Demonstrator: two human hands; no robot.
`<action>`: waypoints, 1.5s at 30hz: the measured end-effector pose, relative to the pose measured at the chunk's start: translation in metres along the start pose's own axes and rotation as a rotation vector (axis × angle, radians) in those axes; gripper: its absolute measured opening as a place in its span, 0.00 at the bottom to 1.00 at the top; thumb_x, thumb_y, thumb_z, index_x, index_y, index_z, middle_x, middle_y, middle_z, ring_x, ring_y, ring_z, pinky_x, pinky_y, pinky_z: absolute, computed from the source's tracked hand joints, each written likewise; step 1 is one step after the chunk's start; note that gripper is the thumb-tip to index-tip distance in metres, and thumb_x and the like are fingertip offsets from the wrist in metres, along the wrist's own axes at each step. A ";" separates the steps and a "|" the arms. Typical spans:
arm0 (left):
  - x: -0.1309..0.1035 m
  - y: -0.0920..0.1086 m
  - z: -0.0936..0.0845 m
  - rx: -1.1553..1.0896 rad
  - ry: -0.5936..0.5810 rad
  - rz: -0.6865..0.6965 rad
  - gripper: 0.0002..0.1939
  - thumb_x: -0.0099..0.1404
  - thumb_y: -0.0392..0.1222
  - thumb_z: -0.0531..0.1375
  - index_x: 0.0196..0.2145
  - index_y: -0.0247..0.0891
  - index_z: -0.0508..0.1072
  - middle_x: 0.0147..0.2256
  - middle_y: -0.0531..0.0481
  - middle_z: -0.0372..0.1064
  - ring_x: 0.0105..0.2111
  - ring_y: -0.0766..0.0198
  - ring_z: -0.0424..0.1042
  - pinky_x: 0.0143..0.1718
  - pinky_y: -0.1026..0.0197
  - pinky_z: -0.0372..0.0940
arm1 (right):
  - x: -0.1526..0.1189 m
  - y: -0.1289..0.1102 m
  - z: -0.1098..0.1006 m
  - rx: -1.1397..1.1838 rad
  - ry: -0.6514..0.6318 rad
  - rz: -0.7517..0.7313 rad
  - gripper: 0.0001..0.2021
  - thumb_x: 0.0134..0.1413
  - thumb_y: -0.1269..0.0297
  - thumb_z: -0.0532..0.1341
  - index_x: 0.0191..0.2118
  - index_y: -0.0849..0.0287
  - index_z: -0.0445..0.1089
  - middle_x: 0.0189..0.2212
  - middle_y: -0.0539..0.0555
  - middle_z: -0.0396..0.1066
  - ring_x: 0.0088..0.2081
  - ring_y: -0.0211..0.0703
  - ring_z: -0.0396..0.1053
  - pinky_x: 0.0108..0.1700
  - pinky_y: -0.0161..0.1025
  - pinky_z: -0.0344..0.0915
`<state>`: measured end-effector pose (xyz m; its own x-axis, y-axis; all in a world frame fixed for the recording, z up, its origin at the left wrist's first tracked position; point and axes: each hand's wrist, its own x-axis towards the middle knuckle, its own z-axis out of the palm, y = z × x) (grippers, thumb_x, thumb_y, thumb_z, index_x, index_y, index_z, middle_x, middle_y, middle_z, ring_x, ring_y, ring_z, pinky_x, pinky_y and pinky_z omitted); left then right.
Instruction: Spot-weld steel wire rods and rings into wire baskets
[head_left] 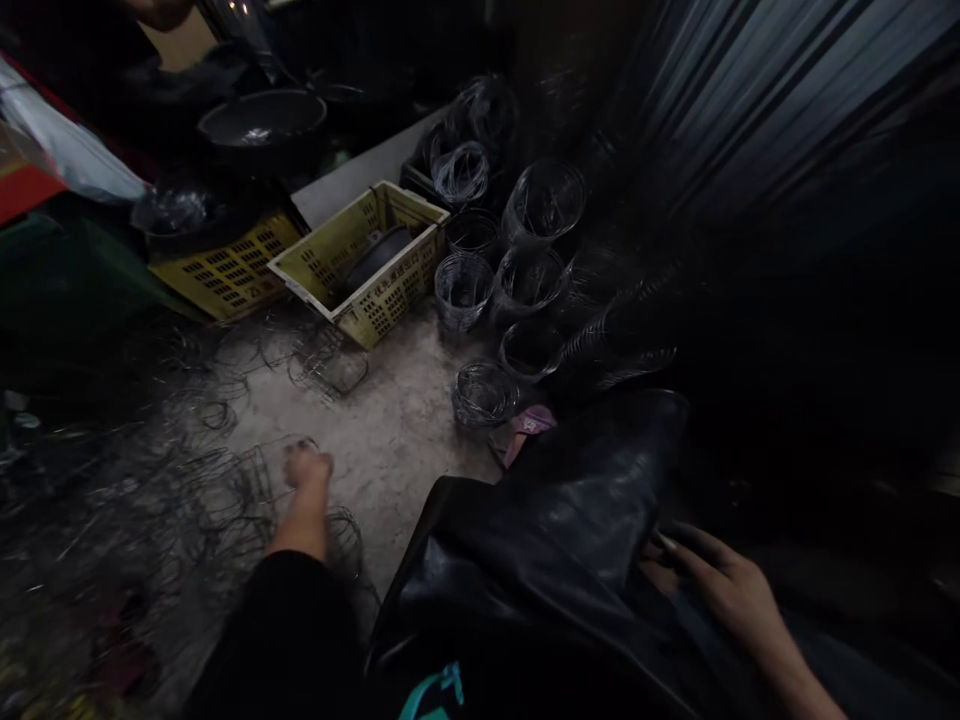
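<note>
My left hand reaches out low over the concrete floor, its fingers curled. Thin bent wire lies right beside it, and blur hides what the fingers hold. Across my lap is a shiny black sheet, raised into a fold at the right. My right hand is at the edge of that fold with bent fingers, the tips partly hidden. Whether it pinches the sheet or some small thing, I cannot make out. A purple slipper on a foot shows past the sheet.
Wire baskets stand in stacks ahead, with coiled wire behind them. A yellow crate holds a dark round object. Another yellow crate carries a dark bundle. Tangled wire covers the left floor. A person's arm shows at top left.
</note>
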<state>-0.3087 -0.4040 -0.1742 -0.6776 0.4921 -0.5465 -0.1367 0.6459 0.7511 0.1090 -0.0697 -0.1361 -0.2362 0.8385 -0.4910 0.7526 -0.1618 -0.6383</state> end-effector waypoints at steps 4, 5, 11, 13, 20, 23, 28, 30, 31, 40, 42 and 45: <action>0.064 0.009 0.126 0.390 0.063 -0.040 0.21 0.65 0.46 0.58 0.54 0.37 0.65 0.53 0.41 0.62 0.50 0.53 0.66 0.49 0.45 0.65 | 0.001 -0.005 -0.003 -0.016 0.037 0.000 0.21 0.27 0.48 0.63 0.29 0.58 0.78 0.33 0.59 0.78 0.41 0.60 0.74 0.45 0.48 0.69; 0.075 0.015 0.154 0.465 0.033 0.006 0.22 0.65 0.47 0.58 0.54 0.37 0.65 0.54 0.41 0.61 0.52 0.52 0.65 0.51 0.44 0.63 | 0.000 -0.005 -0.004 -0.009 0.045 0.008 0.21 0.27 0.48 0.63 0.29 0.58 0.78 0.33 0.59 0.78 0.42 0.61 0.74 0.45 0.48 0.69; 0.113 0.042 0.231 0.771 -0.171 0.292 0.22 0.65 0.48 0.58 0.54 0.38 0.65 0.56 0.41 0.60 0.54 0.51 0.62 0.54 0.41 0.59 | -0.007 0.004 -0.004 0.009 0.040 0.061 0.20 0.29 0.48 0.64 0.28 0.57 0.78 0.32 0.58 0.78 0.40 0.59 0.75 0.45 0.48 0.69; 0.120 0.045 0.228 0.828 -0.189 0.342 0.21 0.65 0.48 0.58 0.53 0.37 0.66 0.55 0.41 0.62 0.54 0.51 0.63 0.54 0.40 0.59 | -0.009 0.004 -0.004 0.016 0.033 0.058 0.20 0.30 0.48 0.63 0.28 0.57 0.78 0.32 0.58 0.78 0.39 0.58 0.75 0.44 0.47 0.70; 0.114 0.069 0.205 0.794 -0.123 0.445 0.18 0.64 0.46 0.58 0.50 0.36 0.69 0.52 0.42 0.64 0.54 0.52 0.63 0.55 0.41 0.58 | -0.005 0.000 0.003 0.075 -0.038 -0.057 0.18 0.35 0.50 0.62 0.30 0.58 0.78 0.33 0.59 0.78 0.39 0.57 0.75 0.44 0.47 0.70; 0.104 0.100 0.197 0.669 -0.023 0.466 0.16 0.64 0.45 0.59 0.46 0.35 0.71 0.48 0.43 0.68 0.52 0.54 0.65 0.55 0.41 0.57 | -0.003 0.001 0.003 0.099 -0.049 -0.078 0.19 0.34 0.50 0.63 0.31 0.58 0.78 0.34 0.60 0.78 0.41 0.57 0.74 0.47 0.47 0.69; 0.067 0.176 0.187 0.323 0.054 0.613 0.14 0.60 0.41 0.61 0.44 0.38 0.77 0.39 0.45 0.73 0.44 0.57 0.69 0.52 0.53 0.60 | -0.003 -0.009 -0.006 0.166 0.231 -0.080 0.32 0.33 0.49 0.65 0.47 0.62 0.72 0.41 0.61 0.76 0.45 0.58 0.72 0.50 0.51 0.66; 0.039 0.209 0.189 0.173 -0.020 0.705 0.17 0.59 0.43 0.62 0.47 0.40 0.76 0.38 0.48 0.74 0.41 0.60 0.71 0.48 0.57 0.63 | -0.006 -0.019 -0.015 0.265 0.312 -0.129 0.37 0.36 0.50 0.66 0.55 0.60 0.65 0.48 0.62 0.72 0.48 0.56 0.70 0.52 0.51 0.65; 0.024 0.225 0.193 0.096 -0.079 0.741 0.19 0.59 0.45 0.62 0.48 0.40 0.75 0.39 0.48 0.74 0.40 0.60 0.71 0.46 0.57 0.65 | -0.009 -0.025 -0.021 0.334 0.330 -0.165 0.38 0.38 0.51 0.67 0.57 0.59 0.62 0.51 0.62 0.70 0.50 0.55 0.69 0.53 0.50 0.64; -0.053 0.297 0.302 -0.367 -0.635 0.135 0.18 0.46 0.38 0.68 0.38 0.31 0.78 0.24 0.47 0.72 0.19 0.68 0.68 0.16 0.70 0.60 | -0.052 -0.032 -0.088 1.117 0.019 -0.229 0.24 0.42 0.43 0.65 0.39 0.58 0.70 0.28 0.55 0.75 0.31 0.47 0.73 0.32 0.41 0.69; -0.059 0.291 0.325 -0.274 -0.673 0.128 0.20 0.47 0.38 0.68 0.40 0.29 0.77 0.23 0.46 0.72 0.12 0.71 0.61 0.09 0.70 0.49 | -0.065 -0.020 -0.095 1.258 0.030 -0.195 0.20 0.39 0.48 0.69 0.34 0.58 0.69 0.19 0.49 0.70 0.20 0.39 0.66 0.22 0.35 0.64; -0.072 0.278 0.340 -0.160 -0.586 0.166 0.26 0.49 0.43 0.67 0.47 0.33 0.74 0.17 0.53 0.67 0.07 0.75 0.50 0.07 0.71 0.39 | -0.074 -0.002 -0.103 1.365 0.166 -0.176 0.19 0.35 0.53 0.72 0.30 0.60 0.68 0.16 0.46 0.66 0.16 0.33 0.60 0.17 0.30 0.57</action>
<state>-0.0524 -0.0613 -0.0520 -0.1971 0.8458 -0.4957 -0.2004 0.4602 0.8649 0.1888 -0.0779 -0.0375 -0.1167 0.9367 -0.3301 -0.4923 -0.3433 -0.7999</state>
